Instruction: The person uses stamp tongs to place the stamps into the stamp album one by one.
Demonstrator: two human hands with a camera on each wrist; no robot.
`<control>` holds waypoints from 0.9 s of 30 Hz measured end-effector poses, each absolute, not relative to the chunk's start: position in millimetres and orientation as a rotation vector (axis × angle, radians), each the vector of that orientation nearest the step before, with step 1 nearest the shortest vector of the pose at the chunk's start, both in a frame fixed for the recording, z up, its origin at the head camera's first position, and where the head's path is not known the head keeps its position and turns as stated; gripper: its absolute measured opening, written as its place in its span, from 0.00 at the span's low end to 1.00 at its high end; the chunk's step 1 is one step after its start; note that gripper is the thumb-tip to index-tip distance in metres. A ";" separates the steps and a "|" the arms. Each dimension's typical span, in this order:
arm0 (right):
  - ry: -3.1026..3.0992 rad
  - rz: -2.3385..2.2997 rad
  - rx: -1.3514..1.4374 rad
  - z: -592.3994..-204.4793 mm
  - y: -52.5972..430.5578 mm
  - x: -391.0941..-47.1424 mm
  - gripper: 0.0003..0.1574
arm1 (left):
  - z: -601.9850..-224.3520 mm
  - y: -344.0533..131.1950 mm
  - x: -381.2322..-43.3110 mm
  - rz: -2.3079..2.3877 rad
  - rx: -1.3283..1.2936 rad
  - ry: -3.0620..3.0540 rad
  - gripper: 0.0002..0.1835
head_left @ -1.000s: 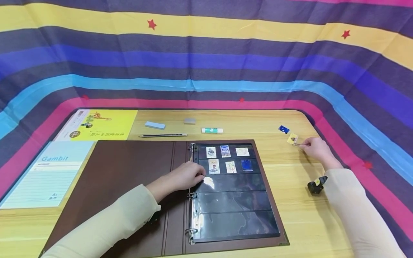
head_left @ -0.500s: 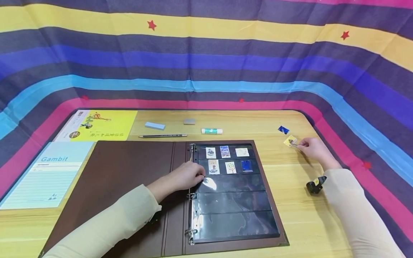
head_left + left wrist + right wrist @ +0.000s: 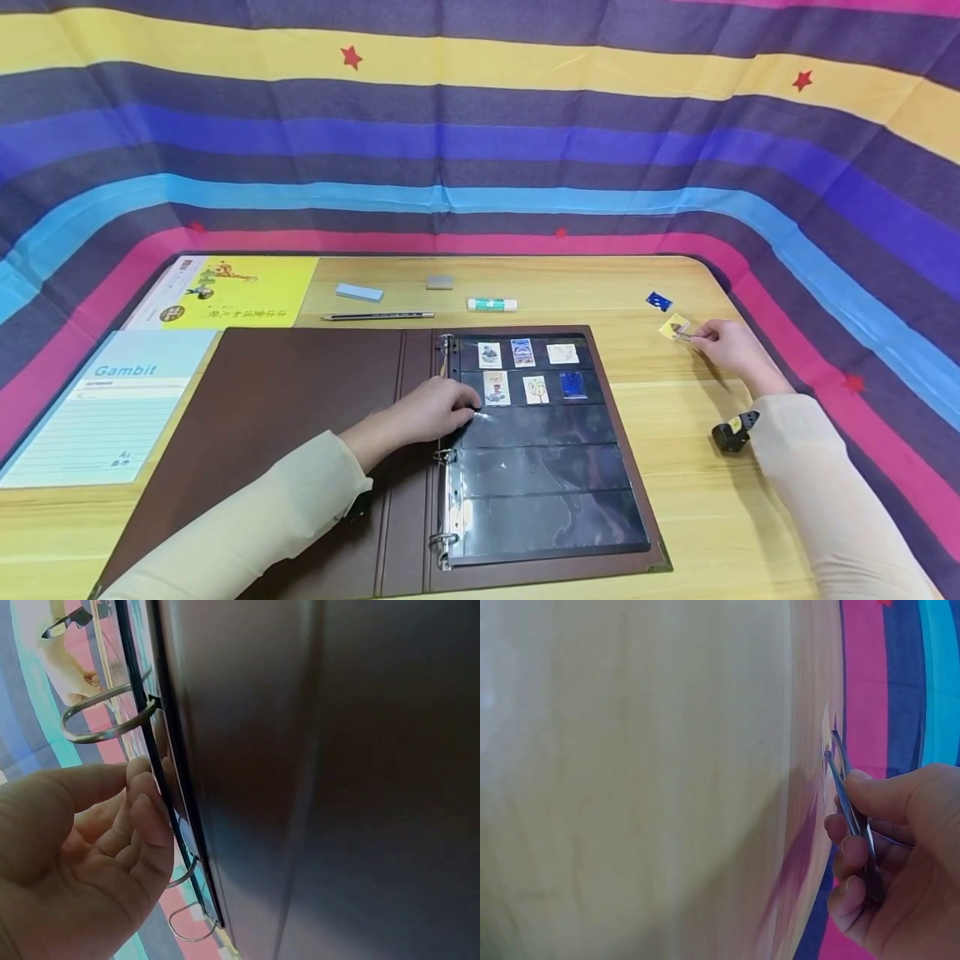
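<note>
My right hand (image 3: 731, 354) grips metal tweezers (image 3: 847, 799) between thumb and fingers over the table's right side. Their tips are at a small yellow stamp (image 3: 672, 327), with one arm on its near face in the right wrist view. Just beyond it lies a dark blue stamp (image 3: 659, 301). My left hand (image 3: 431, 408) is over the ring side of a black stamp album page (image 3: 551, 521). In the left wrist view, its thumb and index fingertips (image 3: 137, 769) meet at the page, pinching the edge of a clear pocket. Several stamps (image 3: 536, 388) fill the two top rows.
The brown binder (image 3: 315, 400) lies open, with metal rings (image 3: 445, 540) along the page. Behind it are a pencil (image 3: 378, 316), a blue block (image 3: 359, 292), a grey eraser (image 3: 439, 282) and a glue stick (image 3: 492, 305). Notebooks (image 3: 108, 417) lie at left; a striped cloth (image 3: 480, 150) hangs behind.
The yellow stamp has shifted slightly left and turned with the tweezers in my right hand, then stayed there. The bright reflection on the pocket near my left fingers has shrunk; that hand barely moved.
</note>
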State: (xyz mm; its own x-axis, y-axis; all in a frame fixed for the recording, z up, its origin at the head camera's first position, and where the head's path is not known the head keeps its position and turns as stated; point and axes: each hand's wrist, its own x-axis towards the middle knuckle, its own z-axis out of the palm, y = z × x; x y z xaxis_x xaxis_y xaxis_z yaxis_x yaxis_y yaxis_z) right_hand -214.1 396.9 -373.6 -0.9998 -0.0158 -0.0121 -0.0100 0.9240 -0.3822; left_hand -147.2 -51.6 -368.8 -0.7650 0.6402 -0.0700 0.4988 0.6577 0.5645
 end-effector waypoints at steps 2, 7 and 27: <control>3.060 -0.616 -0.029 -373.8 396.3 -214.0 0.14 | -369.4 -52.5 -147.5 0.779 0.909 2.602 0.10; 3.024 -0.594 -0.146 -370.9 391.8 -212.9 0.15 | -371.3 -53.8 -149.1 0.835 0.876 2.555 0.08; 3.174 -0.546 -0.191 -376.8 392.5 -243.5 0.06 | -371.2 -57.1 -147.7 0.890 0.868 2.534 0.08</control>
